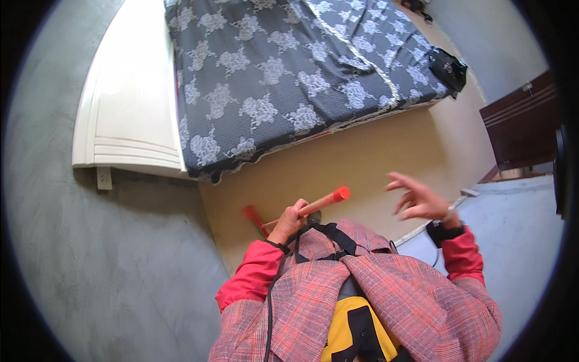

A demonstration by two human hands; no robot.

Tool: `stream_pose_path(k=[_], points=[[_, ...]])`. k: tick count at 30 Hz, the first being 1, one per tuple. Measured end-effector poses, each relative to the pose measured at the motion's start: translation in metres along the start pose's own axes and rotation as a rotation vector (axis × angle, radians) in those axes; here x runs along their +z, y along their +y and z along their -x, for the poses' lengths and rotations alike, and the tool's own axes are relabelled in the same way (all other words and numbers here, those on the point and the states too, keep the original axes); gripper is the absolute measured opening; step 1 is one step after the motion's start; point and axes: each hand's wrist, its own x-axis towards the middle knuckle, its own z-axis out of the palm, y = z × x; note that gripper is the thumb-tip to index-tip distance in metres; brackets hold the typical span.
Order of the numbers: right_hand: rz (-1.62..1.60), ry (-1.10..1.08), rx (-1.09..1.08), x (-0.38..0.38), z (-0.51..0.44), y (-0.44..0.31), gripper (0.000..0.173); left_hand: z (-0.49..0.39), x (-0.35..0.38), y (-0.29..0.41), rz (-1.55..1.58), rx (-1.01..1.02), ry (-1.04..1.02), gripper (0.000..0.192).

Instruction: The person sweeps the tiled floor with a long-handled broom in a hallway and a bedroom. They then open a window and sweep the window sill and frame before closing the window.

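My left hand (290, 222) is closed around a wooden-looking handle (318, 204) with a red end cap. Beyond the fist, at the lower left, a blurred red head (254, 218) with some green below it seems to belong to the same tool, perhaps a broom; its lower part is hidden behind my forearm. To the right, my right hand (418, 199) is raised with its fingers apart, holding nothing and clear of the handle. Dark bands circle both wrists.
Ahead stands a bed with a dark flowered cover (271, 81) and a cream headboard (135, 90) at its left. A black plastic bag (448, 70) lies on the bed's right corner. Dark brown furniture or a door (520, 122) is at the right. A wall socket (104, 178) sits below the headboard.
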Motion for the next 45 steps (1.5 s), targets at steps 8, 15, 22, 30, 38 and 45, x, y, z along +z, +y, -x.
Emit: stream_pose_path(k=[8, 15, 22, 30, 38, 45], points=[[-0.152, -0.365, -0.554, 0.100, -0.118, -0.012, 0.027, 0.024, -0.033, 0.021, -0.049, -0.001, -0.023, 0.025], [-0.286, -0.281, -0.293, 0.182, -0.186, 0.001, 0.013, 0.015, -0.082, -0.055, -0.254, -0.131, -0.086, 0.019], [-0.217, 0.039, -0.157, 0.100, -0.126, 0.013, 0.016, -0.072, 0.017, -0.026, -0.042, 0.246, -0.086, 0.022], [0.120, 0.222, -0.293, 0.086, -0.043, -0.058, 0.024, -0.113, 0.027, 0.034, 0.066, 0.281, -0.394, 0.023], [-0.252, 0.131, -0.313, 0.117, -0.122, -0.010, 0.014, -0.081, -0.052, -0.053, -0.123, 0.040, -0.349, 0.025], [-0.343, 0.236, -0.234, 0.113, -0.123, 0.039, 0.007, -0.131, -0.012, -0.080, -0.361, 0.155, -0.335, 0.017]])
